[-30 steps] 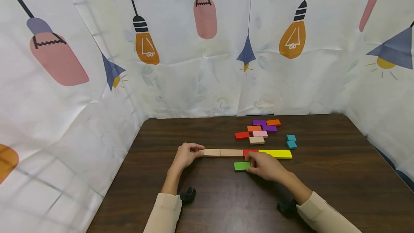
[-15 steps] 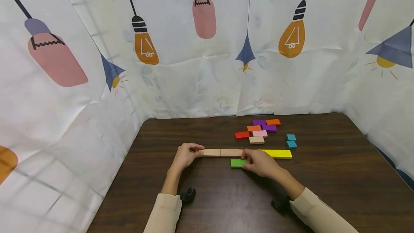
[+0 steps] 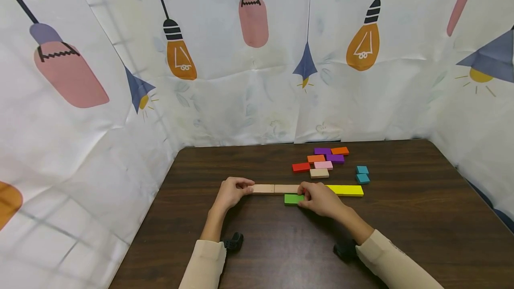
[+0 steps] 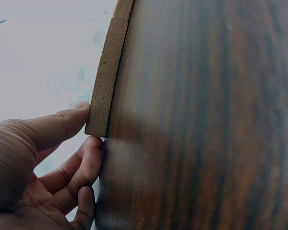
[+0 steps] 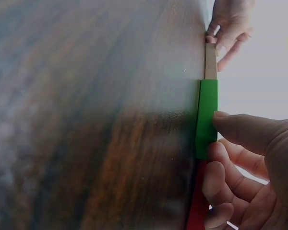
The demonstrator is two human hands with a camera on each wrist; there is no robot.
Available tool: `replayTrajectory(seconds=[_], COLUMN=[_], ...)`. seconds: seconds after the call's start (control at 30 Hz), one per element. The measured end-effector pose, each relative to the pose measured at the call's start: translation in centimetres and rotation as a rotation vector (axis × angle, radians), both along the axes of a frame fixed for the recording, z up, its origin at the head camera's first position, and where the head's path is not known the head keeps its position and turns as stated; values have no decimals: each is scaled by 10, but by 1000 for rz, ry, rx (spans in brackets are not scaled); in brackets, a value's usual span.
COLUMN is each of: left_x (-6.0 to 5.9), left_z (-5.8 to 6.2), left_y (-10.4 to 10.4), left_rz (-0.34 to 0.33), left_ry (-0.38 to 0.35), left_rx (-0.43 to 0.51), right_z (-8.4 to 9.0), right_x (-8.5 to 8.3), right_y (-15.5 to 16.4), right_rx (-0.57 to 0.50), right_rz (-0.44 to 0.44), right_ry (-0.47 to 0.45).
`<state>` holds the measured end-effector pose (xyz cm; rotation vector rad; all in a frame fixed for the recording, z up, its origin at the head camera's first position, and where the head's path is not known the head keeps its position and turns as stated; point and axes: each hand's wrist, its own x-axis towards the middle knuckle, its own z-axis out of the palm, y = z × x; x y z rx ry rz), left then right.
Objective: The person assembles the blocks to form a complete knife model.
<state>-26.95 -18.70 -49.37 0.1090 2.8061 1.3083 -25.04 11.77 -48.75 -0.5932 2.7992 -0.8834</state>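
Leftmost on the dark table (image 3: 180, 217), the left hand (image 3: 234, 191) reaches in from a cream sleeve (image 3: 205, 260), its thumb and fingertip nearly closed, pinching the outer end of a wooden block (image 3: 263, 189). A second wooden block (image 3: 285, 189) adjoins it end to end, carrying the row rightward. Just in front of the row, at about its middle, lies a green block (image 3: 293, 199), parallel to it; whether the two touch, I cannot tell. The right hand (image 3: 321, 199) pinches the green block near its right end between thumb and finger, the gap only as wide as the block. Between the second wooden block and a yellow strip (image 3: 346, 191), a red block (image 5: 197, 196) is mostly covered by that hand. Behind the row sits a loose cluster: another red block (image 3: 301, 167), then beige (image 3: 319, 173), orange, pink and purple blocks. Farther right, two teal blocks (image 3: 362, 179) lie one behind the other.
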Motion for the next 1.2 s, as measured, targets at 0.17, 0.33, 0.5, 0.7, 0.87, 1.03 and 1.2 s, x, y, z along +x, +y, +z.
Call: replayTrajectory(seconds=[0.17,0.33,0.5,0.7,0.87,1.03,1.2], left_x=[0,1,0,1,1,0,0], left_z=[1,1,1,1,1,0,0], left_y=[-1,-1,0,0,0,0,0], left_rz=[-1,-5,-8,-2,-1,-1,-5], left_ry=[3,5,5,1,-3,1,6], left_rx=[4,8,0,-2,3,8,12], right_z=[0,0,1,0,-1,-1,1], right_x=[-1,-3,-4,-4,-5,-5,-5], right_y=[-1,-1,-1,-1,-1,-1,0], right_rx=[-9,-2,-9,-10,-6,-6,-17], right_rz=[-2,-8,-18,-20,-23,-25,-19], right_ry=[-6,-5,-25,-25,-25,-24,-37])
